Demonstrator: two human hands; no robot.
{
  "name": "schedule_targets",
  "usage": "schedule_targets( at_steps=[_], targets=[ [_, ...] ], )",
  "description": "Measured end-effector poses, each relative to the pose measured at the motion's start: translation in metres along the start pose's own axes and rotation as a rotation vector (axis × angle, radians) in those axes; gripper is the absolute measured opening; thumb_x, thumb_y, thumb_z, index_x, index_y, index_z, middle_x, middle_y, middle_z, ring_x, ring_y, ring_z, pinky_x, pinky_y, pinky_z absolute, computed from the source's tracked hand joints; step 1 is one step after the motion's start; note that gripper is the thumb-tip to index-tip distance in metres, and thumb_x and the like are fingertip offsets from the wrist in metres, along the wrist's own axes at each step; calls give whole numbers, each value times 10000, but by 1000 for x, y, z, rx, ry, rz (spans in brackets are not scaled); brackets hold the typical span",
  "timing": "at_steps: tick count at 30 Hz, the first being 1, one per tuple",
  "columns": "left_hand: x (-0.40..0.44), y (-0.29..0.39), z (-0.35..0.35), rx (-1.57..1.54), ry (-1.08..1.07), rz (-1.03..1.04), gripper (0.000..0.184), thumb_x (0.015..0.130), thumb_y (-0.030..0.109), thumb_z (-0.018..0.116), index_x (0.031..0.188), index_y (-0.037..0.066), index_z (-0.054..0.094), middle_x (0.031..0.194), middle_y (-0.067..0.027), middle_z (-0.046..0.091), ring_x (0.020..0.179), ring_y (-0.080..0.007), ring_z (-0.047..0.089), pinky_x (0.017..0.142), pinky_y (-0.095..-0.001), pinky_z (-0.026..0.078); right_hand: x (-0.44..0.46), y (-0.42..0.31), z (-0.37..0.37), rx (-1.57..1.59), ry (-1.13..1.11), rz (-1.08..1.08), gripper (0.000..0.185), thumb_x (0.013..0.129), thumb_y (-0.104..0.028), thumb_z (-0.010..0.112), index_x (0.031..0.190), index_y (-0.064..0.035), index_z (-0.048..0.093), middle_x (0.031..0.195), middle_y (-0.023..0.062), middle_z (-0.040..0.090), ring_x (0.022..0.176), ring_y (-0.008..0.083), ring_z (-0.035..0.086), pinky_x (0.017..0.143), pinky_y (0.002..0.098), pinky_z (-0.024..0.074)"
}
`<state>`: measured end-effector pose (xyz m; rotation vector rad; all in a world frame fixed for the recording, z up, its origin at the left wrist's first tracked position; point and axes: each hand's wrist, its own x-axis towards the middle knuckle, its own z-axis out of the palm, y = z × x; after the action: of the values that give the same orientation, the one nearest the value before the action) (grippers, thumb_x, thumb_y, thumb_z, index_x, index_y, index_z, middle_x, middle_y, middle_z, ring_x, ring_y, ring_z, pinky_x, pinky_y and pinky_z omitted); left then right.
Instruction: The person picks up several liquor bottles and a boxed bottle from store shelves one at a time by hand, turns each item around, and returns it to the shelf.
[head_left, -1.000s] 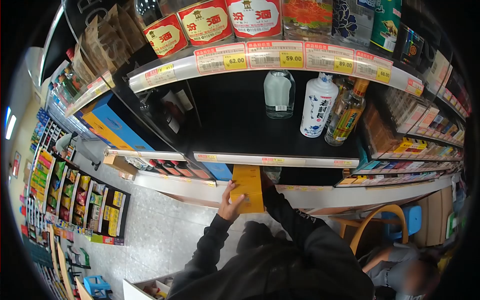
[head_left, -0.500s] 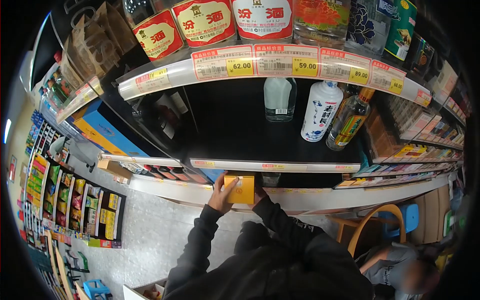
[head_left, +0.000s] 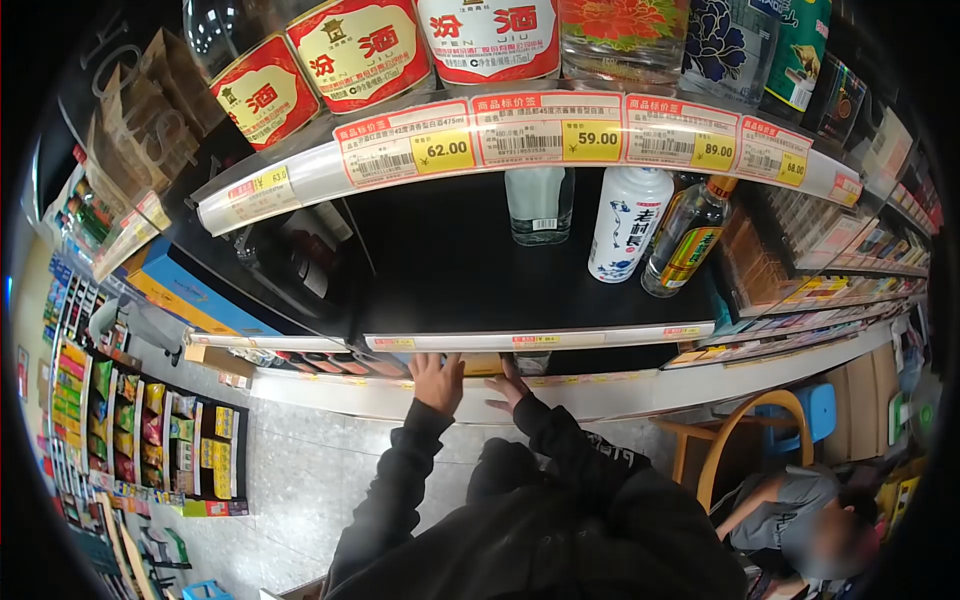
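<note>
A yellow box [head_left: 482, 365] sits in the lower shelf opening, mostly hidden under the shelf edge above it. My left hand [head_left: 437, 384] is at the box's left, back upward, its fingers stretched out and apart. On the other side, my right hand [head_left: 511, 387] has its fingers spread, one of them reaching up along the box's right end. Whether either hand still touches the box, I cannot tell. Just right of it, a clear glass base [head_left: 534, 362] shows on the same lower shelf.
On the black shelf [head_left: 450, 270] above stand a clear bottle [head_left: 540, 208], a white bottle [head_left: 630, 225] and a dark-labelled bottle [head_left: 690, 240]. A price-tagged shelf edge [head_left: 400, 160] juts out overhead. A wooden chair [head_left: 735, 440] and a seated person [head_left: 790, 510] are at right.
The yellow box has gone from my hands in front of the shelf into the lower shelf opening. My left fingers have straightened off its front, and my right hand has come into view.
</note>
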<state>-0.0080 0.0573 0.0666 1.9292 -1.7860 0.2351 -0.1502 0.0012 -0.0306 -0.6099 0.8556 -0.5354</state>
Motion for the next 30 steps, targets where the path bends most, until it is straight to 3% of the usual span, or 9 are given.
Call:
schedule_targets(
  at_steps=[4, 8, 11, 14, 18, 21, 22, 25, 30],
  targets=[
    [5, 12, 16, 92, 32, -71, 331, 790, 204, 615, 1055, 25, 529, 1054, -192, 535, 1077, -365, 451, 957, -536, 238, 21, 11, -6, -245, -97, -97, 753, 886, -170, 548, 1474, -219, 80, 1496, 46, 99, 1321, 305, 270, 836, 421, 523],
    [4, 18, 23, 117, 53, -107, 392, 806, 255, 588, 1086, -6, 498, 1075, -216, 519, 1086, -381, 448, 959, -547, 233, 64, 33, -29, -339, -100, -108, 806, 816, -140, 589, 1469, -206, 120, 1492, 97, 94, 1322, 347, 245, 816, 414, 532],
    [0, 15, 29, 125, 55, -115, 387, 813, 258, 586, 1085, -6, 505, 1060, -229, 508, 1048, -396, 452, 924, -542, 274, 75, 42, -39, -392, -108, 3, 857, 740, -112, 612, 1459, -139, 146, 1470, 153, 159, 1332, 346, 244, 913, 403, 483],
    [3, 13, 30, 121, 53, -141, 349, 819, 233, 597, 1082, 14, 528, 1044, -235, 498, 997, -407, 454, 865, -528, 326, 72, 47, -36, -761, 14, -393, 849, 704, -69, 594, 1433, -39, 160, 1430, 184, 284, 1351, 318, 259, 1085, 337, 292],
    [10, 20, 18, 76, 166, -150, 243, 842, 223, 618, 1051, 102, 594, 1024, -205, 517, 950, -390, 467, 807, -504, 363, 36, 31, -27, -709, -24, -420, 835, 743, -257, 633, 1402, 8, 193, 1371, 245, 327, 1181, 321, 460, 807, 353, 514],
    [14, 30, 11, 117, 246, -125, 212, 832, 207, 631, 1008, 92, 614, 1014, -185, 525, 956, -391, 472, 792, -499, 374, 71, 56, -44, -910, 71, -420, 832, 749, -272, 631, 1393, 28, 197, 1360, 243, 332, 1119, 311, 509, 786, 359, 522],
    [11, 27, 16, 78, 172, -172, 246, 826, 182, 628, 1049, 81, 608, 1071, -214, 507, 1001, -415, 449, 844, -506, 354, 71, 53, -38, -960, 80, -693, 833, 751, -278, 639, 1388, 34, 203, 1341, 240, 347, 1101, 304, 526, 800, 361, 514],
    [11, 23, 33, 140, 163, -196, 240, 837, 219, 614, 1036, 84, 619, 1089, -221, 508, 1037, -413, 434, 868, -523, 329, 54, 34, -22, -579, -1, -382, 786, 774, -297, 650, 1363, 41, 254, 1305, 230, 391, 1120, 295, 518, 883, 373, 464],
    [12, 34, 37, 155, 167, -253, 279, 872, 275, 558, 1060, 75, 607, 1101, -234, 505, 1062, -413, 417, 870, -539, 317, 102, 45, -28, -734, 12, -633, 714, 818, -354, 637, 1370, -40, 311, 1300, 186, 442, 1188, 312, 463, 970, 381, 402]
  ],
)
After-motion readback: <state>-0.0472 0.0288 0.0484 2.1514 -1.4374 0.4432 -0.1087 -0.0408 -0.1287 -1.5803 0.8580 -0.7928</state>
